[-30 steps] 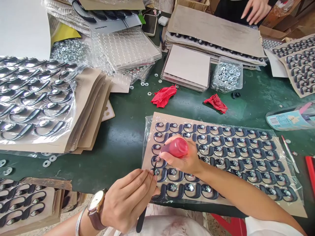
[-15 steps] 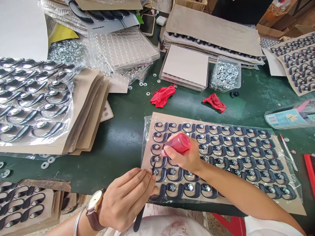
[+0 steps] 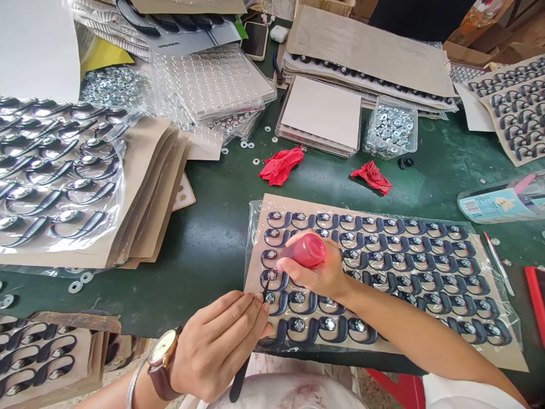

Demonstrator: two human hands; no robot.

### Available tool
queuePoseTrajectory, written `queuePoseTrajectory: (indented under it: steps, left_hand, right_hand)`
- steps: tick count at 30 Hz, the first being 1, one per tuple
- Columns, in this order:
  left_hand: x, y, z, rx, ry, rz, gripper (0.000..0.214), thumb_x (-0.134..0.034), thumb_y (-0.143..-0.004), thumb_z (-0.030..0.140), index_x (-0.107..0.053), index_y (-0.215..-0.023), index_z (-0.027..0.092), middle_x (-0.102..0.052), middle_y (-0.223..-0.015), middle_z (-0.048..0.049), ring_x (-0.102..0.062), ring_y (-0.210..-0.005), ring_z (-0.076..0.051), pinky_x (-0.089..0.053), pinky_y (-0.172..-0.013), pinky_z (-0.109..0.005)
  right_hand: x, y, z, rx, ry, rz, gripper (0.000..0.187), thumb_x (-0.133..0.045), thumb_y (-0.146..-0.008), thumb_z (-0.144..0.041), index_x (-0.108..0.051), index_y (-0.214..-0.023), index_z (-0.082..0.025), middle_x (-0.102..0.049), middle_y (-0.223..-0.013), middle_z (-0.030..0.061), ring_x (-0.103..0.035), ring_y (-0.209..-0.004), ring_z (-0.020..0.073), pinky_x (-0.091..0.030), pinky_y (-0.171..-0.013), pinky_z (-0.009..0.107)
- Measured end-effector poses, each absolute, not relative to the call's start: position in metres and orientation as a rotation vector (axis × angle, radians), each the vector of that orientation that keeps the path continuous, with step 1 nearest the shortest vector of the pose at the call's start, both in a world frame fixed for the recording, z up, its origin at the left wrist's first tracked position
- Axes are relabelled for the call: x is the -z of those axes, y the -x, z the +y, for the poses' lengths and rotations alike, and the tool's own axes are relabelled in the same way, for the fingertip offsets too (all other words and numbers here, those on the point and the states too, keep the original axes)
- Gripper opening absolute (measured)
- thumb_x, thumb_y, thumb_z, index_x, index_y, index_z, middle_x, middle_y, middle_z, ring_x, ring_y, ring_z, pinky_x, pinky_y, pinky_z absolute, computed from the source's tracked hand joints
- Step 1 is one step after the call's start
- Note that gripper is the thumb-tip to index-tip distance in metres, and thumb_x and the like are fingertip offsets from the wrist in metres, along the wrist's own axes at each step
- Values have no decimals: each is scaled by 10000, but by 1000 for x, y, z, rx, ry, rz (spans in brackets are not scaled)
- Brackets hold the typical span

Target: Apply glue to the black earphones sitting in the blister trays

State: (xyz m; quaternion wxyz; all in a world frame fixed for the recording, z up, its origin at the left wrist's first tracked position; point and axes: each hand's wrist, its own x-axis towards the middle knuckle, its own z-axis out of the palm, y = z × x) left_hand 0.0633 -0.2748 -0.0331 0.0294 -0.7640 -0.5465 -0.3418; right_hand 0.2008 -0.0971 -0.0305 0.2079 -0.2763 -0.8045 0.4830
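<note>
A cardboard sheet [image 3: 426, 227] wrapped in clear film lies in front of me on the green table [image 3: 213, 238], covered with rows of black hooked parts with metal washers. My right hand [image 3: 317, 270] grips a small red squeeze bottle [image 3: 307, 250], its tip pointing left over the sheet's left columns. My left hand [image 3: 219, 343], with a watch on the wrist, pinches a thin black tool [image 3: 242, 369] whose tip touches a part near the sheet's left edge.
Stacks of filled sheets [image 3: 63, 170] lie at left and bottom left. Clear blister trays [image 3: 213, 85], a tub of washers [image 3: 389, 130], two red rags [image 3: 281, 165], a phone [image 3: 254, 40], loose washers and a plastic tube [image 3: 502, 201] surround the sheet. More stacks sit at the back.
A person's hand at the far edge has left the view. My right hand with the bottle shifted slightly; the left hand stays at the same part.
</note>
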Motion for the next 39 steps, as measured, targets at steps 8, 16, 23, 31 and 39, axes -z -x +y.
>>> queuePoseTrajectory:
  steps: [8, 16, 23, 31, 39]
  left_hand:
    - [34, -59, -274, 1123, 2380, -1729, 153, -611, -890, 103, -677, -1008, 31, -725, -915, -101, -699, -884, -210, -579, -788, -347]
    - [37, -55, -274, 1217, 2394, -1788, 168, -635, -872, 108, -672, -1024, 46, -717, -919, -101, -688, -862, -209, -555, -784, -366]
    - [31, -52, -267, 1288, 2359, -1832, 133, -568, -897, 99, -663, -989, 85, -720, -852, -82, -688, -796, -180, -558, -732, -322]
    - [30, -48, -260, 1697, 2207, -2016, 167, -565, -859, 32, -647, -962, 135, -711, -851, -28, -659, -768, -138, -549, -717, -287]
    - [33, -50, -264, 1636, 2163, -1976, 138, -598, -864, 67, -662, -971, 128, -713, -835, -36, -669, -764, -146, -549, -712, -287]
  right_hand:
    - [25, -202, -95, -1258, 762, -2315, 274, -629, -846, -377, -627, -650, -186, -651, -604, 20, -605, -528, 137, -543, -583, 282]
    - [25, -203, -95, -1236, 741, -2267, 214, -648, -831, -364, -620, -691, -204, -635, -568, 0, -599, -503, 139, -535, -545, 278]
    - [27, -204, -96, -1315, 769, -2267, 193, -664, -829, -377, -638, -744, -205, -624, -554, -11, -598, -500, 137, -533, -535, 270]
    - [35, -206, -100, -1368, 688, -2252, 209, -691, -814, -410, -625, -812, -212, -663, -617, -8, -633, -554, 146, -558, -584, 276]
    - [16, -207, -89, -1657, 713, -2199, 235, -717, -801, -432, -622, -818, -217, -674, -653, -8, -653, -600, 156, -561, -588, 295]
